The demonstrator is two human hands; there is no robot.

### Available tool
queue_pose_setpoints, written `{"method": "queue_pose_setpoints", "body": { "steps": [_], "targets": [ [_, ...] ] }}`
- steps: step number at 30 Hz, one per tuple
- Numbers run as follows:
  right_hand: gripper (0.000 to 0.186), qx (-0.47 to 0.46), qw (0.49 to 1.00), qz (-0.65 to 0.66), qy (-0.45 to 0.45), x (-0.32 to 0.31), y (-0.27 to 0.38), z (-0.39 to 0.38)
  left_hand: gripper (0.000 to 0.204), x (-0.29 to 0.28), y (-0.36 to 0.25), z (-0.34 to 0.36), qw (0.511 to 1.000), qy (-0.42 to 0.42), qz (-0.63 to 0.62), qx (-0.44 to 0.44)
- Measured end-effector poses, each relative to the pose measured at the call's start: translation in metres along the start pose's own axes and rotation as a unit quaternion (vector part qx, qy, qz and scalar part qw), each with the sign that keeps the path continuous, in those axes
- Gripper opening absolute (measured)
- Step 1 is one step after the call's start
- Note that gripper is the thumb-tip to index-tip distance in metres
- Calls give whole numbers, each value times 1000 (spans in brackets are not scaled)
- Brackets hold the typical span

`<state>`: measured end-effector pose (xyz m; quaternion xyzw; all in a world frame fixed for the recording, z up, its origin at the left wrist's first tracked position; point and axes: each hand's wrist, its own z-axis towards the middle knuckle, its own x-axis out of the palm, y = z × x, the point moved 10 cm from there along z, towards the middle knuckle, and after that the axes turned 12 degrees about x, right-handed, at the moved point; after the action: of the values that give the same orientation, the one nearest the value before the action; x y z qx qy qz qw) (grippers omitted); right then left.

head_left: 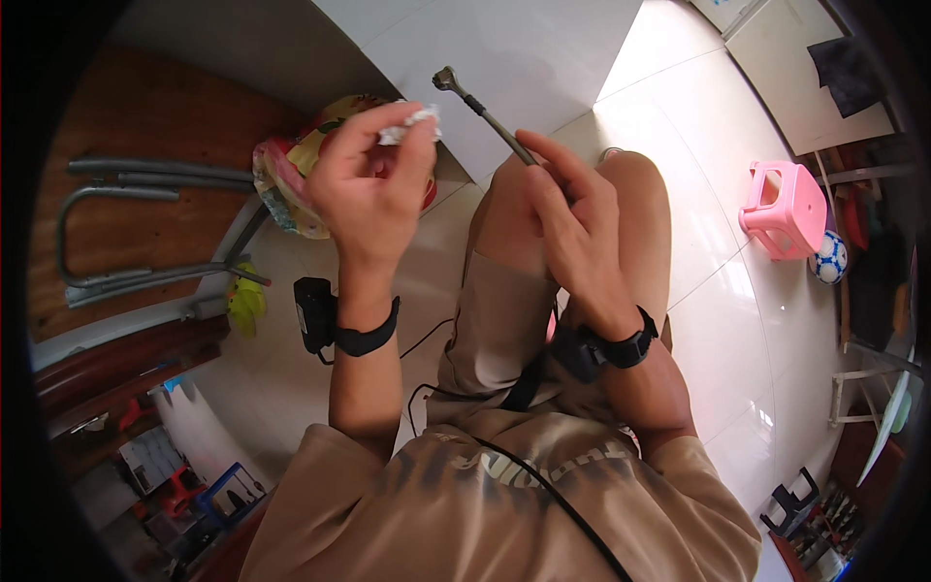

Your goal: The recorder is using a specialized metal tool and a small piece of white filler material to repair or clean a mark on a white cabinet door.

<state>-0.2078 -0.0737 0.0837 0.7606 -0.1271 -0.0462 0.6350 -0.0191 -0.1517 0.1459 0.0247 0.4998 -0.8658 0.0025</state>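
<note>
My right hand (pixel 580 228) is closed around the handle of a metal ratchet wrench (pixel 499 129). The tool slants up and to the left, with its round head at the far end and a dark band partway along the handle. To the left, my raised left hand (pixel 369 199) pinches a crumpled white tissue (pixel 421 122) between thumb and fingers. That tissue sits just below and left of the wrench head, apart from it. The left hand is slightly blurred. Each wrist wears a black strap with a small device on it.
A white panel (pixel 485 39) stands ahead of my knees. A colourful plastic bag (pixel 279 189) lies behind my left hand, near a wooden board (pixel 145 116) with grey metal legs. On the right are a pink stool (pixel 787 209) and a blue-and-white ball (pixel 828 258). A black cable (pixel 572 514) crosses my shirt.
</note>
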Motion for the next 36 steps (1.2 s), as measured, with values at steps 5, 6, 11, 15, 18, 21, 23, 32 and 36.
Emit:
{"method": "queue_pose_setpoints", "body": {
  "steps": [5, 6, 11, 15, 18, 21, 23, 32, 36],
  "targets": [
    [37, 2, 1000, -14, -11, -9, 4, -4, 13, 20, -21, -8, 973, 98, 130, 167],
    [40, 9, 1000, 11, -19, -11, 4, -3, 14, 25, -24, -10, 970, 109, 133, 172],
    [51, 12, 999, 37, -36, -6, -3, 0, 18, 44, -34, -26, 958, 164, 113, 208],
    [49, -23, 996, 50, -72, -10, -1, 1, 23, 64, -49, -48, 930, 238, 101, 262],
    [37, -59, 989, 134, 7, 3, 3, 5, 27, 73, -68, -59, 909, 248, 70, 327],
    [32, 73, 954, 248, 153, 28, -14, 6, 28, 73, -84, -63, 903, 238, 36, 355],
    [33, 98, 942, 265, 181, 36, -24, 7, 29, 77, -93, -65, 897, 238, 31, 372],
    [33, 103, 835, 389, 375, 60, -30, -22, 25, 119, -131, -85, 868, 245, -55, 429],
    [33, 108, 787, 450, 408, 65, -39, -32, 22, 143, -143, -100, 845, 301, -88, 433]
  ]
}}
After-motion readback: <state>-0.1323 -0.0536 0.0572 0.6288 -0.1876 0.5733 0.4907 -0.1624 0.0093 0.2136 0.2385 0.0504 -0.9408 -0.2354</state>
